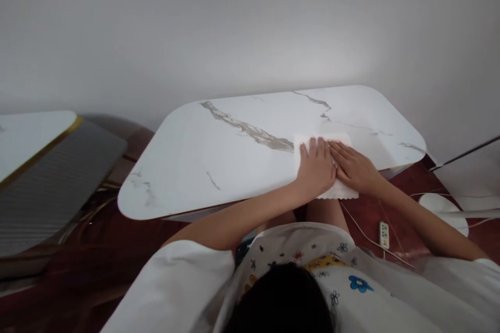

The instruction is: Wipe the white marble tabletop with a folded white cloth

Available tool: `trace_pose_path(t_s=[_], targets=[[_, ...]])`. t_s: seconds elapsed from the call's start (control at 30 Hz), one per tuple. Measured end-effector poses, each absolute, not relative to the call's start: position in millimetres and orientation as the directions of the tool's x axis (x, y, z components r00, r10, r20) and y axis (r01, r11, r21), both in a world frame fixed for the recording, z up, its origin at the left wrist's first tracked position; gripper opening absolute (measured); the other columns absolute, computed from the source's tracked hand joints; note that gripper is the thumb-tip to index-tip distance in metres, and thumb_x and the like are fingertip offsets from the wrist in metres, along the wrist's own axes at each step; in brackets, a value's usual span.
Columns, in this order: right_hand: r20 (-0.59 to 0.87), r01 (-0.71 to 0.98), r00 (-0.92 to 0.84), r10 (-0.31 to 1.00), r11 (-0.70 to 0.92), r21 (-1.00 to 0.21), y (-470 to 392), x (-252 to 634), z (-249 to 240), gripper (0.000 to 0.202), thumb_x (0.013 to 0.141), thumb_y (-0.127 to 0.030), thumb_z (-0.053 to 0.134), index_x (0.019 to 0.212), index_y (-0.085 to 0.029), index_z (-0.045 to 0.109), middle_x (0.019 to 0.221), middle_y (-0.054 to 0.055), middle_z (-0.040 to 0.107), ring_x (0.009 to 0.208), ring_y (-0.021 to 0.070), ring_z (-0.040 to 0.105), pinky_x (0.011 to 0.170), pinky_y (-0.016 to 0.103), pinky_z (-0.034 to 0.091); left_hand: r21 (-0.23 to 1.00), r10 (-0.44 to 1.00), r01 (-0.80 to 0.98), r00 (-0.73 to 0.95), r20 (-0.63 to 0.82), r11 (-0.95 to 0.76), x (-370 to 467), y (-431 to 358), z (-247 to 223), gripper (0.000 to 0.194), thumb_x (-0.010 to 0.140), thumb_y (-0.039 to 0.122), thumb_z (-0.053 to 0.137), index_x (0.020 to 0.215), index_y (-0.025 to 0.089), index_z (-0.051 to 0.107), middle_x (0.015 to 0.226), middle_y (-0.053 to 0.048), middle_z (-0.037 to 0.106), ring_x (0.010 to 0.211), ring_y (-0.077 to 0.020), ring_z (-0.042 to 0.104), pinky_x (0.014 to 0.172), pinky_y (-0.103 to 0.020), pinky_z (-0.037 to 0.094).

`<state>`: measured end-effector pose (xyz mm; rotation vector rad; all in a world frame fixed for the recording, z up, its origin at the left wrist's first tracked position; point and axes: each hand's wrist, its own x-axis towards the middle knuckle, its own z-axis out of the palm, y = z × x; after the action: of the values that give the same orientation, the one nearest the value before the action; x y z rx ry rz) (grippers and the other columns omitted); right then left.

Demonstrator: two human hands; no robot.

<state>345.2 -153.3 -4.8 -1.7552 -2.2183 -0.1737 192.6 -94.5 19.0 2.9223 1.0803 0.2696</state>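
A white cloth (342, 139) with a scalloped edge lies on the marble-patterned white table (187, 156), near its front edge, and its lower end hangs over that edge. My left hand (315, 166) presses flat on the cloth with its fingers spread and pointing to the back. Beside it, my right hand (355, 166) also lies flat on the cloth, its fingers stretched toward the left hand. The two hands meet near the middle of the cloth. Neither hand is wrapped round anything.
Behind the table rises a plain pale wall (234, 26). Another white top with a gold edge (35, 135) stands at the left. On the red floor at the right are a power strip (384, 235), cables and a round white base (443, 213).
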Motion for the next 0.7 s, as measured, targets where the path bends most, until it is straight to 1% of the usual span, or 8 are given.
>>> trace_pose_path(t_s=[0.17,0.33,0.47,0.7], targets=[[0.302,0.985,-0.134,0.944,0.161,-0.067,-159,395,-3,0.063,0.092,-0.030,0.036,0.154,-0.019,0.029,0.154,0.006,0.039,0.142,0.0248,0.034,0.116,0.048,0.037,0.064,0.562,0.564,0.796,0.224,-0.824,242,-92,17,0.061,0.094,0.033,0.037,0.147,0.001,0.038,0.154,-0.022,0.034,0.143,-0.0401,0.028,0.116,-0.059,0.022],[0.307,0.994,-0.063,0.950,0.087,-0.067,-132,438,-6,0.062,0.093,-0.030,0.034,0.154,-0.021,0.029,0.154,0.004,0.038,0.142,0.0241,0.034,0.116,0.048,0.035,0.044,0.531,0.540,0.804,0.267,-0.841,287,-61,14,0.058,0.096,0.031,0.034,0.146,0.001,0.038,0.154,-0.020,0.037,0.142,-0.0367,0.031,0.115,-0.054,0.024],[0.278,0.989,-0.083,0.957,0.114,-0.098,-79,455,-6,0.059,0.094,-0.031,0.032,0.153,-0.021,0.030,0.156,0.003,0.036,0.143,0.0235,0.033,0.118,0.047,0.031,0.035,0.564,0.580,0.774,0.287,-0.814,301,-17,14,0.057,0.097,0.029,0.031,0.146,0.001,0.038,0.153,-0.018,0.039,0.142,-0.0343,0.032,0.115,-0.051,0.024],[0.240,0.966,-0.168,0.956,0.208,-0.154,38,460,-7,0.059,0.098,-0.044,0.026,0.153,-0.024,0.030,0.156,0.000,0.035,0.145,0.0229,0.030,0.119,0.047,0.028,0.031,0.676,0.693,0.691,0.256,-0.720,303,76,13,0.055,0.097,0.027,0.027,0.146,0.003,0.038,0.153,-0.016,0.039,0.142,-0.0312,0.030,0.116,-0.047,0.023]])
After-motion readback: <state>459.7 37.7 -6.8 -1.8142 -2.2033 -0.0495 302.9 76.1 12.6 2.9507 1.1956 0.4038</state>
